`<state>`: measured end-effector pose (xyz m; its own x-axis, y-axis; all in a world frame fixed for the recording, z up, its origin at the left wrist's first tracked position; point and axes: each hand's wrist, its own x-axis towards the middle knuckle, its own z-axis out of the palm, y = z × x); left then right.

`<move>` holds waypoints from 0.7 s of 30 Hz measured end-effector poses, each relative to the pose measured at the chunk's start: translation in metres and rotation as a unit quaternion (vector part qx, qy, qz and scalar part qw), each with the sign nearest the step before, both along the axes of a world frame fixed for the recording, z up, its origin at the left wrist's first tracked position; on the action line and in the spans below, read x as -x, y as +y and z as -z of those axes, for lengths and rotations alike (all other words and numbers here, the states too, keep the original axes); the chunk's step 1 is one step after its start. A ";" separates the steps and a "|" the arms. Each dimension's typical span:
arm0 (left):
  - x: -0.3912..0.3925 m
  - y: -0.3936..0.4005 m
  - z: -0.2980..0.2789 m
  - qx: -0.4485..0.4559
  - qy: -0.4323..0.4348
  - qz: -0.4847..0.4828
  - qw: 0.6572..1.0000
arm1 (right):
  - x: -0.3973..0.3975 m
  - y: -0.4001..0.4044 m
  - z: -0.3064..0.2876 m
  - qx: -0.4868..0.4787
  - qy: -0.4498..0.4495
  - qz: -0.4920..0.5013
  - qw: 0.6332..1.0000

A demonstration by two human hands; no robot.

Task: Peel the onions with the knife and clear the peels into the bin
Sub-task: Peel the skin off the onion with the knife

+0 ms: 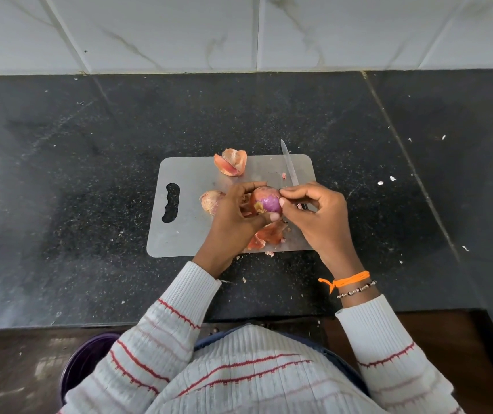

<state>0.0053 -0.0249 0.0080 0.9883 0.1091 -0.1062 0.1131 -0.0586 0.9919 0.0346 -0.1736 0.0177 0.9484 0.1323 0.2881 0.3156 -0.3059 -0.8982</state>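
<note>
A half-peeled onion (267,202) shows purple flesh above the grey cutting board (185,234). My left hand (236,216) grips it from the left. My right hand (317,213) pinches the skin at the onion's top right, and the knife (288,164) sticks out beyond its fingers, blade pointing away from me. A second onion (211,201), still in its skin, lies on the board behind my left hand. Loose peels lie at the board's far edge (231,162) and near its front edge (267,236).
The board lies on a black speckled counter (75,189) below a white tiled wall. A dark purple bin (85,363) stands on the floor at the lower left, partly hidden by my sleeve. Small scraps dot the counter.
</note>
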 end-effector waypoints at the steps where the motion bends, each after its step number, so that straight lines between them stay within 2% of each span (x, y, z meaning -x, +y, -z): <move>1: 0.000 0.000 0.001 -0.003 0.000 0.000 1.000 | 0.000 0.000 0.000 0.008 -0.010 0.003 1.000; 8: 0.001 -0.001 -0.001 -0.019 0.002 0.001 1.000 | -0.002 0.000 0.006 0.063 -0.049 0.035 0.996; 14: -0.001 -0.002 -0.002 0.002 0.020 -0.021 1.000 | 0.002 -0.003 0.002 -0.027 0.071 0.028 0.997; 17: -0.001 -0.002 -0.004 0.000 0.027 -0.027 0.999 | 0.005 -0.001 -0.001 -0.026 0.059 0.030 0.997; 21: 0.000 -0.004 -0.005 0.039 0.048 -0.025 0.998 | 0.004 0.000 0.000 -0.035 0.033 0.080 0.996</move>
<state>0.0057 -0.0289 0.0127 0.9668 0.1464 -0.2093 0.2078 0.0257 0.9778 0.0302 -0.1734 0.0180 0.9729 -0.0399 0.2279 0.2078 -0.2824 -0.9365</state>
